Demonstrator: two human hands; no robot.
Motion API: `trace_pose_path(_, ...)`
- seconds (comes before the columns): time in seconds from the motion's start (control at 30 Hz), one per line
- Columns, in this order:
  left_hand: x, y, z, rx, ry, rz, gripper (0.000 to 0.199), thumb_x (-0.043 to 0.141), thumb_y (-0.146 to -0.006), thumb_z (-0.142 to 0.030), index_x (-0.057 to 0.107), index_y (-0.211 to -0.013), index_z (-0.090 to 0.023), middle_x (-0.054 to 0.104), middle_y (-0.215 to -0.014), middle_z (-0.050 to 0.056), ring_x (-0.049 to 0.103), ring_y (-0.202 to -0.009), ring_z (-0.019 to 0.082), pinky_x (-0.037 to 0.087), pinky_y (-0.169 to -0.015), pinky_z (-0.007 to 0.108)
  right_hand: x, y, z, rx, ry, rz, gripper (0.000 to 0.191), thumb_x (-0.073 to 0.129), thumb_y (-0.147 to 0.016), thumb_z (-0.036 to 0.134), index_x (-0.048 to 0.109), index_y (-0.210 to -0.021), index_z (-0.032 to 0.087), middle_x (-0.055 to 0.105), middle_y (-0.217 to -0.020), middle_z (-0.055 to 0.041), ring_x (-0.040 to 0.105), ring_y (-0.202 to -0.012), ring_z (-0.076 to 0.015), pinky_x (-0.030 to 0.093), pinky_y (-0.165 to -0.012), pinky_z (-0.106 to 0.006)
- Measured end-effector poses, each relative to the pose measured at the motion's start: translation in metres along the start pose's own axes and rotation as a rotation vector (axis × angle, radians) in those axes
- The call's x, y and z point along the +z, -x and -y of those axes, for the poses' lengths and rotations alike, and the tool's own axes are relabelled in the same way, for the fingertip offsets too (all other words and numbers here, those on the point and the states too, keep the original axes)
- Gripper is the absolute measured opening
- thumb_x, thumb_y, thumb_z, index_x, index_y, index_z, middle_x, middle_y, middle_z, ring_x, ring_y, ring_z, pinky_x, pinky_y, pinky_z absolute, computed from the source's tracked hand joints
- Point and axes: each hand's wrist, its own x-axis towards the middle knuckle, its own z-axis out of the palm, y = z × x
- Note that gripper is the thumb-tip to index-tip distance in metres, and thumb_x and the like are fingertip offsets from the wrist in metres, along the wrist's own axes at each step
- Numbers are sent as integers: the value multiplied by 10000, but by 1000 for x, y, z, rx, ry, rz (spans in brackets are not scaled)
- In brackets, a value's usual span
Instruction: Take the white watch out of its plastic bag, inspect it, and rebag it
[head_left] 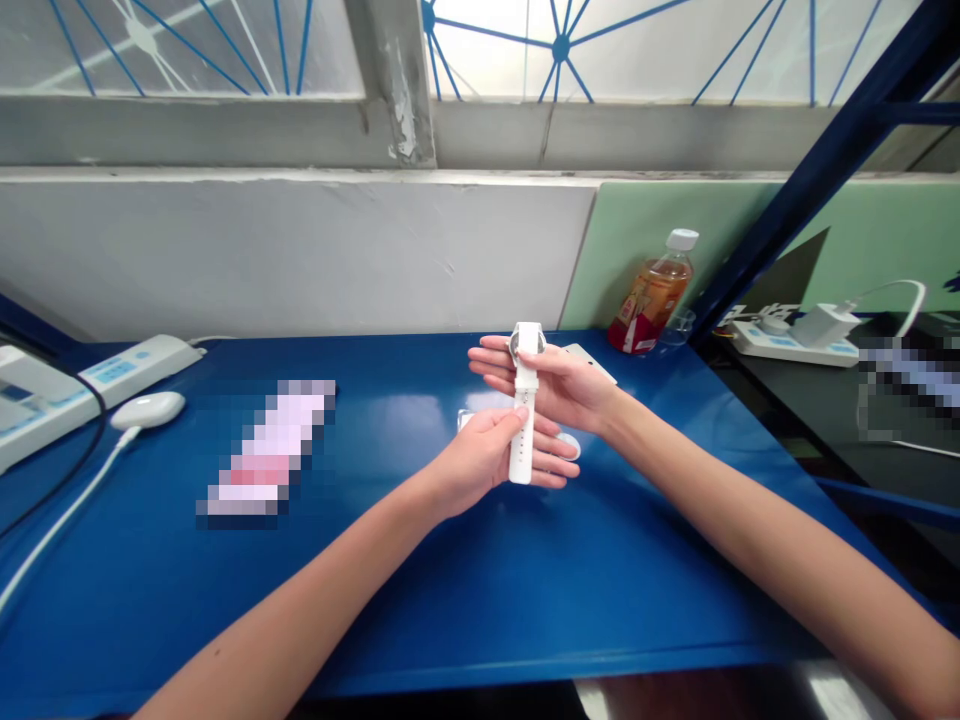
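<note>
Above the blue desk, a white wristwatch hangs lengthwise between my two hands, its holed strap end toward me. My left hand pinches the lower strap, thumb on top and fingers stretched out beneath it. Higher up, my right hand grips the watch near its round case, with the thumb over the strap and the fingers behind. The watch face is turned away or covered. Behind my hands, a small white round thing and a pale flat item lie on the desk, both partly hidden.
A drink bottle stands at the back right beside a clear cup. At left are a blurred-out phone-shaped object, a white earbud case on a cable, and a power strip. A blue post rises at right.
</note>
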Motion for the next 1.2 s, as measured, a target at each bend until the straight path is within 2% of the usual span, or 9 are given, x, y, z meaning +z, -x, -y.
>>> trace_pose_path(0.27, 3, 1, 1, 11, -16, -8, 273, 612, -953, -346, 627, -840, -99, 748, -912, 171, 747, -802, 261, 575, -791, 423, -6, 0, -3, -25, 91, -24, 265, 596, -899, 126, 677, -1151, 129, 698, -1246, -97, 637, -1186, -196, 454, -1086, -316)
trace_pose_path(0.4, 4, 1, 2, -4, 8, 15, 246, 546, -989, -281, 656, -966, -62, 738, -971, 193, 747, -812, 254, 574, -801, 404, -8, 1, 0, 9, 66, -5, 304, 575, -901, 94, 646, -1196, 98, 693, -1245, -129, 640, -1185, -212, 458, -1085, -335)
trace_pose_path(0.57, 2, 0, 2, 12, 8, 37, 302, 587, -971, -292, 658, -1086, -21, 694, -1122, 254, 714, -988, 310, 533, -902, 430, -9, 1, 3, 67, 45, 1, 302, 511, -942, 110, 616, -1224, 92, 688, -1247, -142, 658, -1155, -213, 450, -1092, -374)
trace_pose_path(0.67, 1, 0, 1, 11, 43, 63, 316, 615, -956, -293, 657, -1119, -25, 678, -1163, 263, 675, -1085, 346, 492, -967, 467, -9, 0, 4, 82, 21, 4, 311, 422, -1017, 232, 619, -1210, 88, 681, -1255, -148, 663, -1142, -199, 450, -1087, -356)
trace_pose_path(0.77, 0, 1, 0, -6, 70, 80, 293, 591, -968, -259, 654, -1132, -24, 664, -1194, 272, 646, -1140, 357, 463, -1005, 486, -9, -1, 5, 116, -31, 22, 520, 280, -1052, 421, 620, -1197, 55, 670, -1262, -177, 661, -1137, -208, 447, -1081, -351)
trace_pose_path(0.93, -1, 1, 1, -49, 84, 82, 270, 565, -976, -219, 651, -1131, -15, 641, -1230, 284, 638, -1153, 365, 452, -1016, 495, -8, 2, 11, 157, -65, 62, 837, 167, -965, 680, 586, -1240, 10, 621, -1313, -231, 609, -1210, -285, 390, -1111, -435)
trace_pose_path(1.2, -1, 1, 1, -66, 72, 78, 269, 537, -986, -209, 652, -1131, -14, 630, -1245, 287, 651, -1131, 363, 475, -990, 491, -9, 5, 13, 182, -53, 118, 889, 213, -906, 753, 541, -1275, 14, 580, -1355, -248, 548, -1277, -321, 315, -1142, -493)
